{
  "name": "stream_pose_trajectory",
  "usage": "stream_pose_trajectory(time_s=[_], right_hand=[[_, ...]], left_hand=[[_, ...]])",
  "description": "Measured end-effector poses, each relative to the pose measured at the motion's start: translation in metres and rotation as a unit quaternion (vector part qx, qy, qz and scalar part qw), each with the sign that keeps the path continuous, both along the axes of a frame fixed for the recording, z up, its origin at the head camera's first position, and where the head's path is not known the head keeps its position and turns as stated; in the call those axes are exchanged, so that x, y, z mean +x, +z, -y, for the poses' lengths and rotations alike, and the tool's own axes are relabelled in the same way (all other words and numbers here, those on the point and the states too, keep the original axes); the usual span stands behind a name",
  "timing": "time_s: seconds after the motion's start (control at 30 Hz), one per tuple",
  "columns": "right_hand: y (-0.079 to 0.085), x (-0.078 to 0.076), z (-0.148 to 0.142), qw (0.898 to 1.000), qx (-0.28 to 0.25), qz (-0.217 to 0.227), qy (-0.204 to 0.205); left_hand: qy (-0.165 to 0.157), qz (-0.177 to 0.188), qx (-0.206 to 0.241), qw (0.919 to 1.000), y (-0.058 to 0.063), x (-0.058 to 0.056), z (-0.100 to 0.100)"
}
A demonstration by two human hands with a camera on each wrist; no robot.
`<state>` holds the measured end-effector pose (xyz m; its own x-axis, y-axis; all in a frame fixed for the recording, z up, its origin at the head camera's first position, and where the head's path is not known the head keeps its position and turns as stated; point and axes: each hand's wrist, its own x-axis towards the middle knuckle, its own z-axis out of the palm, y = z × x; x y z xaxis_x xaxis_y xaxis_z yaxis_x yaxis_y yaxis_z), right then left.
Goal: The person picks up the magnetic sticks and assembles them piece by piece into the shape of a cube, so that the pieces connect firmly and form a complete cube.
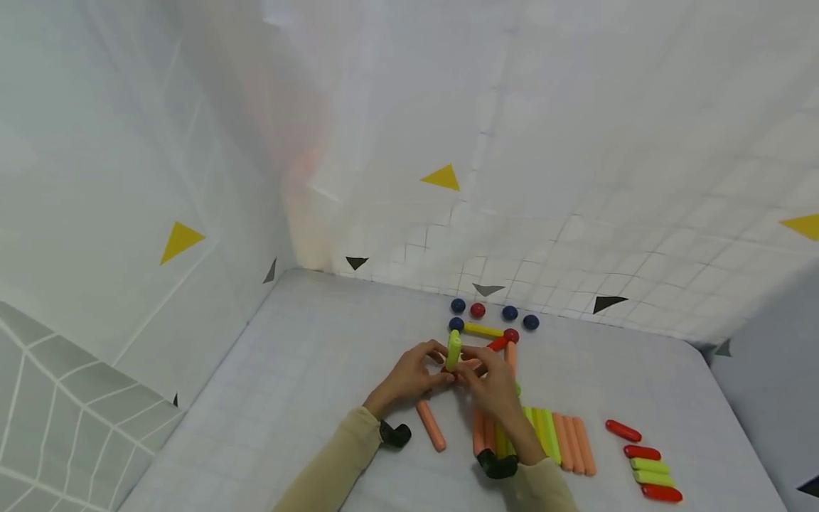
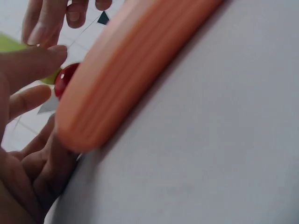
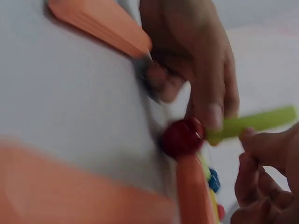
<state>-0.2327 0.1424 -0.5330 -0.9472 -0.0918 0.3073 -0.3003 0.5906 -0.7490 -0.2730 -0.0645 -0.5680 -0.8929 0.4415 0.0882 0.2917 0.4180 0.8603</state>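
Observation:
A light-green stick [image 1: 453,350] stands upright on a red ball [image 3: 183,139], between both hands. My left hand [image 1: 409,375] pinches the stick low down, close to the ball, its fingers partly hiding the joint. From the other side my right hand [image 1: 495,384] pinches the same stick, as the right wrist view shows. An orange stick [image 3: 192,189] runs from the red ball. Behind the hands, a frame joins a blue ball [image 1: 456,323], a yellow stick [image 1: 483,331] and another red ball [image 1: 510,335].
A loose orange stick [image 1: 431,425] lies near the left wrist. Several orange sticks [image 1: 579,444] lie in a row beside yellow and green ones. Short red sticks [image 1: 662,493] and green sticks [image 1: 652,478] lie at the right. Blue balls [image 1: 530,322] and a red one line the back edge.

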Motion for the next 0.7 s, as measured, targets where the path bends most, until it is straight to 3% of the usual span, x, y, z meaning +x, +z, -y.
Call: stream_pose_trajectory(time_s=[0.13, 0.27, 0.5, 0.6, 0.7], right_hand=[[0.005, -0.006, -0.023, 0.999, 0.026, -0.004, -0.025], [0.012, -0.022, -0.045, 0.997, 0.046, 0.005, -0.057], [0.022, -0.089, -0.053, 0.995, 0.086, 0.007, -0.047], [0.025, -0.117, -0.047, 0.991, 0.125, 0.041, -0.029], [0.024, -0.138, -0.041, 0.978, 0.187, 0.097, -0.004]], left_hand=[[0.003, -0.070, -0.013, 0.9974, 0.001, 0.002, -0.003], [0.001, -0.082, 0.009, 0.9966, 0.002, 0.002, -0.005], [0.015, -0.088, 0.036, 0.9954, 0.003, 0.003, -0.006], [0.011, -0.095, 0.035, 0.9948, 0.002, 0.004, -0.007], [0.007, -0.105, 0.024, 0.9942, 0.002, 0.005, -0.007]])
